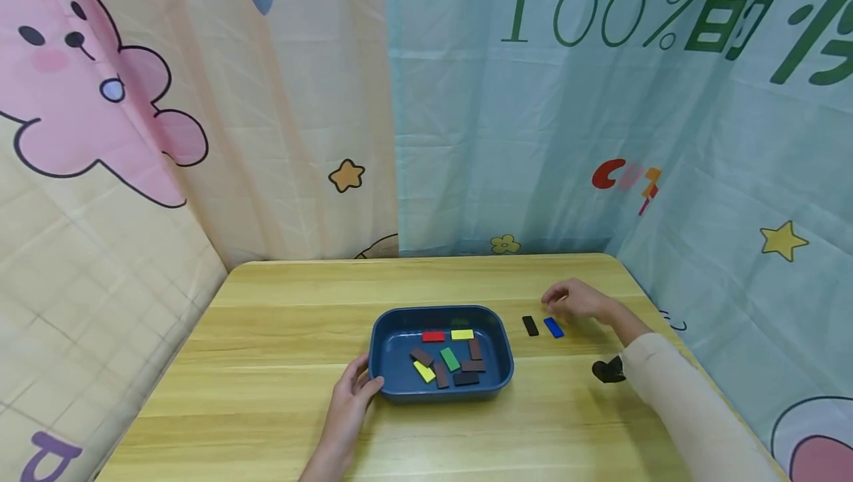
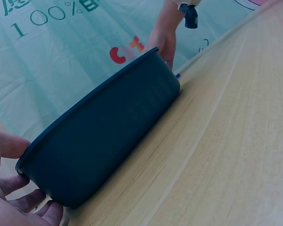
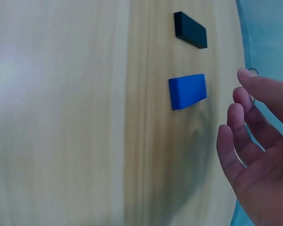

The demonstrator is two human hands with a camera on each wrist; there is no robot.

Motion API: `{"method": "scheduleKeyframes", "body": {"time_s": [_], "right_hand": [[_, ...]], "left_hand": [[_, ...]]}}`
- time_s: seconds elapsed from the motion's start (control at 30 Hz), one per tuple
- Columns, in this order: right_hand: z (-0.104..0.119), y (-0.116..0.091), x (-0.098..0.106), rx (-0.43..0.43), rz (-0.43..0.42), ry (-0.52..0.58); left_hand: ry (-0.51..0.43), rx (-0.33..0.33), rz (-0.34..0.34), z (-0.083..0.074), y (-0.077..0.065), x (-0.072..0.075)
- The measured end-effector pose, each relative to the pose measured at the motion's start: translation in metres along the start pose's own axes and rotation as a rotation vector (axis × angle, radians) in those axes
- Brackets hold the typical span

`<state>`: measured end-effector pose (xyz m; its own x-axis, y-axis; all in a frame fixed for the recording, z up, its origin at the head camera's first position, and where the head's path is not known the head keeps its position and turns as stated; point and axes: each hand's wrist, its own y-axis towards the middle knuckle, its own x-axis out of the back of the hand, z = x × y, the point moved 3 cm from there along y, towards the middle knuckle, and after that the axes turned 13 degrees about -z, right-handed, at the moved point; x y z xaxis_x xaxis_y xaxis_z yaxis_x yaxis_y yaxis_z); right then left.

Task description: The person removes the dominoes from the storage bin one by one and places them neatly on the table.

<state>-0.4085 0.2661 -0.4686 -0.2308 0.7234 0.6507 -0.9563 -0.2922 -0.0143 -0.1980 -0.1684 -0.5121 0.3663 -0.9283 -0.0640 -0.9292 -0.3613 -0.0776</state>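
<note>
A dark blue rectangular tub (image 1: pixel 400 352) stands on the table with several flat coloured blocks lying loose inside. My left hand (image 1: pixel 349 393) holds its left end, the thumb over the rim and the fingers against the outer wall (image 2: pixel 99 127). To the right of the tub, a blue block (image 1: pixel 554 327) and a black block (image 1: pixel 530 326) lie side by side on the wood. My right hand (image 1: pixel 580 300) hovers just beyond the blue block, fingers loosely bent and apart with nothing between them. The right wrist view shows both the blue block (image 3: pixel 188 91) and that hand (image 3: pixel 259 136) clearly separated.
Inside the tub are a red block (image 1: pixel 433 337), a green block (image 1: pixel 450 359), yellow, brown and black ones. The wooden table (image 1: pixel 266 363) is bordered by a printed curtain (image 1: pixel 306 112) at the back and sides. A black wrist-worn device (image 1: pixel 608 372) hangs under the right sleeve.
</note>
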Motion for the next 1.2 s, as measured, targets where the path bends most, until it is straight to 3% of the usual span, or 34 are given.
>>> {"method": "scheduleKeyframes", "body": {"time_s": [0.5, 0.8, 1.2], "right_hand": [[0.045, 0.009, -0.009, 0.046, 0.08, 0.014], [0.065, 0.01, -0.027, 0.083, 0.13, 0.05], [0.097, 0.02, -0.059, 0.21, 0.254, 0.082]], "left_hand": [[0.005, 0.012, -0.008, 0.0, 0.001, 0.001], [-0.006, 0.026, 0.001, 0.002, -0.001, 0.0], [-0.011, 0.013, 0.011, 0.0, 0.001, 0.001]]}}
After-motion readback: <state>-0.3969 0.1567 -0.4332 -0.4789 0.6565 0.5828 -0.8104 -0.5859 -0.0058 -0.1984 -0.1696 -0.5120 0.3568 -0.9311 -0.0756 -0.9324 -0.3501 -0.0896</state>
